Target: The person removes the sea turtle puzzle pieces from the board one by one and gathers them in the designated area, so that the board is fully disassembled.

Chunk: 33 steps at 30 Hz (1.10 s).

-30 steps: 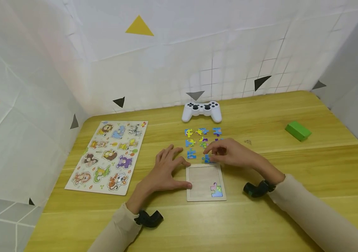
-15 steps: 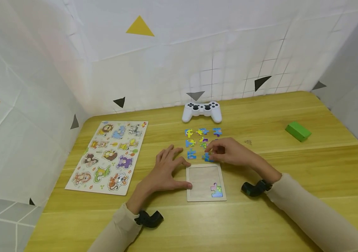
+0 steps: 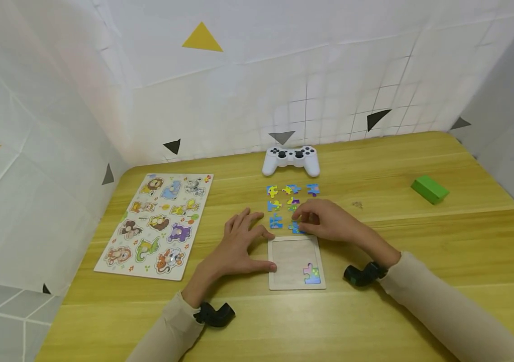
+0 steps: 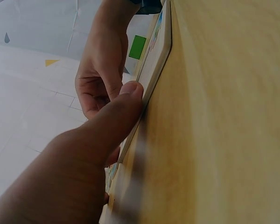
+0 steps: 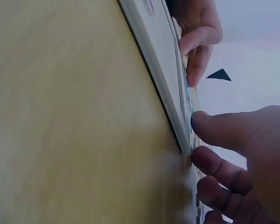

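My left hand [image 3: 236,249] rests at the left side of a shallow wooden puzzle tray [image 3: 288,285]. Its straight thumb touches the tray's left rim, and its index finger reaches the upper left corner. One pink-and-green puzzle piece [image 3: 312,274] sits in the tray's lower right corner. Just beyond the tray's top edge, my right hand [image 3: 326,221] pinches a blue puzzle piece [image 3: 295,229] between thumb and curled fingers, low over the table. The right wrist view shows the right thumb [image 5: 224,128] near the tray corner; the piece is mostly hidden there.
Several loose puzzle pieces [image 3: 275,205] lie in rows beyond the tray, some partly behind the right hand. A white game controller [image 3: 291,160] stands behind them. An animal puzzle board [image 3: 157,229] lies to the left, a green block [image 3: 430,189] to the right.
My right hand and the blue piece have shifted only slightly, and the right forearm has swung a little to the left. The left hand and the tray have stayed in place.
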Available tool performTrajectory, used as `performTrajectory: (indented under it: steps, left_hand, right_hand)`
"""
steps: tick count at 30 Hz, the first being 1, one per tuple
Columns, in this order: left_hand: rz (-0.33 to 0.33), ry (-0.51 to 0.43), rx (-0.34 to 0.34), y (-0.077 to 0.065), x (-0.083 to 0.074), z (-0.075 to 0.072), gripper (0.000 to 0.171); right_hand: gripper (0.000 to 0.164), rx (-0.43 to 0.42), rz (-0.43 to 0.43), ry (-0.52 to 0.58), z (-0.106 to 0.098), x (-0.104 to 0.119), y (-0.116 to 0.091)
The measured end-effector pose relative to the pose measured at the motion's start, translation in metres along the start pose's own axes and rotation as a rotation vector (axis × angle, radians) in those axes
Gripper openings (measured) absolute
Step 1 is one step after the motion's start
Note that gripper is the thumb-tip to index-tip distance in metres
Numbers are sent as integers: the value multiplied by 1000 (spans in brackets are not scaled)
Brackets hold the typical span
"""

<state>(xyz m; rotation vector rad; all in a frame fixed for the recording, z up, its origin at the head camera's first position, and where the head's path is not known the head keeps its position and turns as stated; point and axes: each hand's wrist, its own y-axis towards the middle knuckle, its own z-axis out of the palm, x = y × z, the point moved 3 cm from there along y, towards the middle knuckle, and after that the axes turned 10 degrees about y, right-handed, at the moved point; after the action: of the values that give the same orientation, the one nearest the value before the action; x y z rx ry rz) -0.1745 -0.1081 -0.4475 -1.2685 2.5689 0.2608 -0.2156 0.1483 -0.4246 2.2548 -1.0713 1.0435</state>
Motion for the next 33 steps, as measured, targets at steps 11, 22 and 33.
performTrajectory:
  steps: [11,22,33]
  left_hand:
    - [2,-6,6,-1,-1,-1,59]
    - [1,2,-1,0,-1,0,59]
    - [2,1,-4,0,-1,-1,58]
  right_hand:
    - [20,-20,-15,-63,-4,4,-2]
    - [16,-37,-44,-109,-3,2,-3]
    - [16,-65,-40,-109,-2,4,-2]
